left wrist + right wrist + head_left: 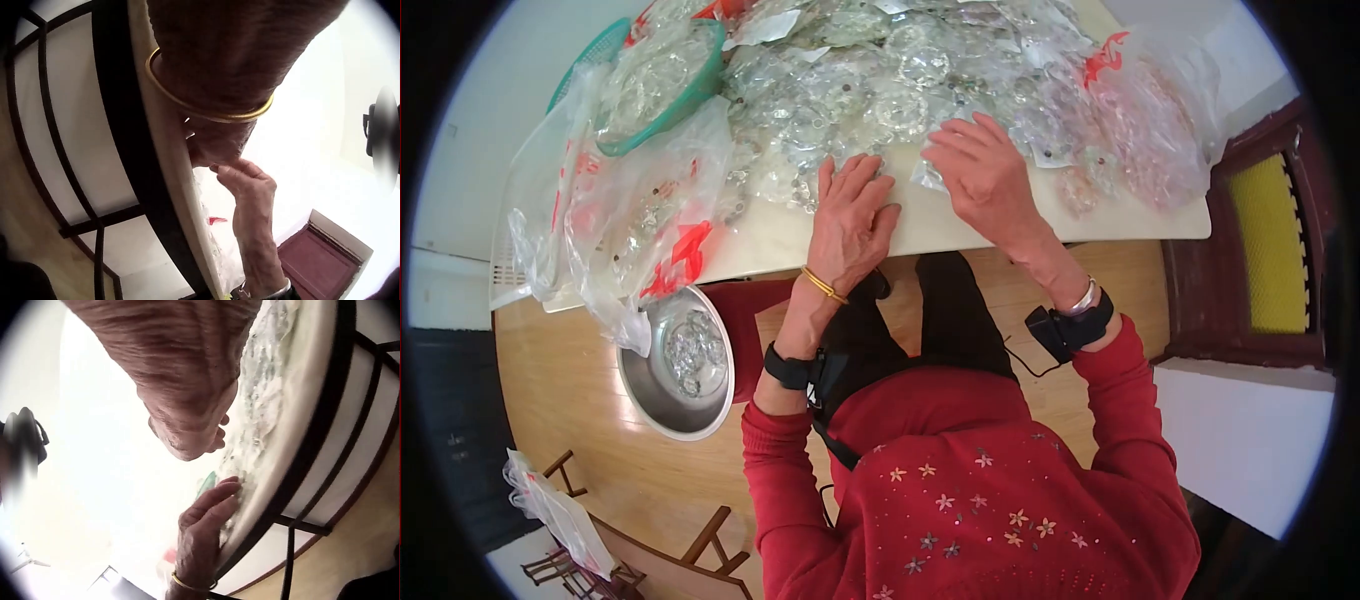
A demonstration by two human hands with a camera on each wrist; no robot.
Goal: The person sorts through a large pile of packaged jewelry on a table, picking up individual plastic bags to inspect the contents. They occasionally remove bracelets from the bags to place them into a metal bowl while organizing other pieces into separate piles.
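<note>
My left hand (852,218), a gold bangle at its wrist, reaches over the table's front edge. Its fingers are long and slightly bent, with the fingertips at the near side of a pile of clear plastic packets (840,110). My right hand (988,182) is bent at the wrist to its right, fingers angled toward the left hand. Beside its lower fingers a small clear packet (927,177) shows; I cannot tell whether they pinch it. In the right wrist view the left hand (206,519) extends its fingers along the pile, and the right fingers (219,439) curl inward.
A green basket (712,85) of clear packets stands back left, with plastic bags with red marks (685,255) hanging at the table edge. A bag of pinkish pieces (1150,125) lies at right. A metal basin (640,375) with clear rings sits below left.
</note>
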